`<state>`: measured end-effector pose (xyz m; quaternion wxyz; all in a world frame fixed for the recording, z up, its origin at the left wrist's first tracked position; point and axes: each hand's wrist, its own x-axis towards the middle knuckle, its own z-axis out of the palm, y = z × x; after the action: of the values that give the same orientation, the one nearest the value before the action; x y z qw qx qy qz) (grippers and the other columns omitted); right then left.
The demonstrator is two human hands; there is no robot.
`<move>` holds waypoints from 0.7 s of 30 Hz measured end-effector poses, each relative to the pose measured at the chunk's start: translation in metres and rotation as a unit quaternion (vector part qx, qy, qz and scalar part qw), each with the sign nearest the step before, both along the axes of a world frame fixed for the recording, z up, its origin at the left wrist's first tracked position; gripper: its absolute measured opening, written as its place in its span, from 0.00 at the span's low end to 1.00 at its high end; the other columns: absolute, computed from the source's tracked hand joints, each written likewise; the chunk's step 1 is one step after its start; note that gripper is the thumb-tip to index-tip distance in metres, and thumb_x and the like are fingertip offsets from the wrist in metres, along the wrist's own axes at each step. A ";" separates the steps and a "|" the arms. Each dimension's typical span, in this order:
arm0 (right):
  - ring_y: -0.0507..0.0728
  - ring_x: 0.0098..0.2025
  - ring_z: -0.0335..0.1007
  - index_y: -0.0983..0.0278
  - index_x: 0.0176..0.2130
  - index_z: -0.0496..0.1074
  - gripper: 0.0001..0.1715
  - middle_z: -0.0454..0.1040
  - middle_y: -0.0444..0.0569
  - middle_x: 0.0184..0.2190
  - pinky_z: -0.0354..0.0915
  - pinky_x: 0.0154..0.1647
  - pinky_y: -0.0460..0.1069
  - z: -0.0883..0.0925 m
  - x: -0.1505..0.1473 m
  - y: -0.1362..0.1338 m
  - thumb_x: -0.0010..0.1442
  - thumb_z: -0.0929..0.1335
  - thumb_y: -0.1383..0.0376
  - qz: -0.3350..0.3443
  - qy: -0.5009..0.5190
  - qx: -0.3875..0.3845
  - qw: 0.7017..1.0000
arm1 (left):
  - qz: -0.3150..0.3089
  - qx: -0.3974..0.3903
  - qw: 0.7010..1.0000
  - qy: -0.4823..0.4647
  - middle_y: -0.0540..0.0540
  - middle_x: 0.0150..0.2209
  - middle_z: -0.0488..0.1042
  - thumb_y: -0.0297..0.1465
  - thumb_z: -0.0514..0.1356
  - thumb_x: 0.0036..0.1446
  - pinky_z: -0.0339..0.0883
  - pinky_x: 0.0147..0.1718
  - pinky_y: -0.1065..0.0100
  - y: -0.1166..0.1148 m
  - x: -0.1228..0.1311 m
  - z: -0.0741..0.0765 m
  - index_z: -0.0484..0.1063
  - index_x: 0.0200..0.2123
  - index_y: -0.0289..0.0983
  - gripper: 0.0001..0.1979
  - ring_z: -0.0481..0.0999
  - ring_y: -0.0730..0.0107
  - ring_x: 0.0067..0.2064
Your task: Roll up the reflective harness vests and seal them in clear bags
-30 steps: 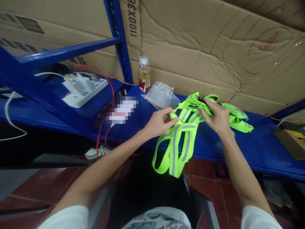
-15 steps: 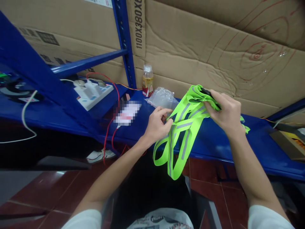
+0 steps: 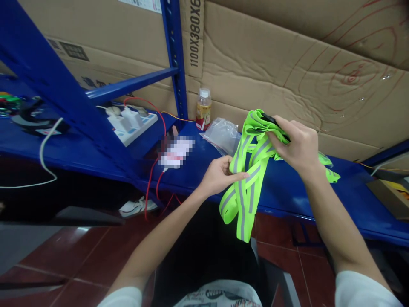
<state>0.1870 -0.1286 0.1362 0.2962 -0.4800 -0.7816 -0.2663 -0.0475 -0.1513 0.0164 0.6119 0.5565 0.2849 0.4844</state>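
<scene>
A bundle of neon yellow-green reflective straps (image 3: 245,187) with grey stripes hangs in front of me over the edge of a blue shelf. My right hand (image 3: 295,143) grips the gathered top of the bundle, where black parts show between the folds. Lower down, my left hand (image 3: 223,174) pinches the hanging straps at their left side, thumb in front and fingers curled behind. The loose ends dangle below it in loops. More neon strap material (image 3: 332,175) lies on the shelf, partly hidden by my right wrist.
On the blue shelf (image 3: 289,187) stand a bottle (image 3: 203,109) and a clear plastic bag (image 3: 221,134). A power strip (image 3: 137,128) with plugs and red cables (image 3: 149,183) is at left. An open carton (image 3: 388,198) sits at right. Cardboard (image 3: 255,55) lines the back.
My left hand has shifted its thumb across the front of the straps. The hanging loops have drawn closer together. My right hand still holds the top. The view has shifted slightly.
</scene>
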 end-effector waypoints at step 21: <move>0.64 0.41 0.85 0.63 0.59 0.80 0.25 0.87 0.54 0.44 0.76 0.41 0.53 0.028 -0.023 0.002 0.69 0.70 0.54 0.066 0.024 0.035 0.997 | 0.377 0.376 0.818 0.217 0.39 0.63 0.73 0.36 0.50 0.78 0.63 0.61 0.52 -0.010 0.011 -0.005 0.80 0.50 0.40 0.18 0.71 0.56 0.62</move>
<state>0.1639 -0.1262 0.1639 0.3487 -0.4226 -0.7945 -0.2620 -0.0369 -0.1616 0.0116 0.0474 0.6834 0.3935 0.6132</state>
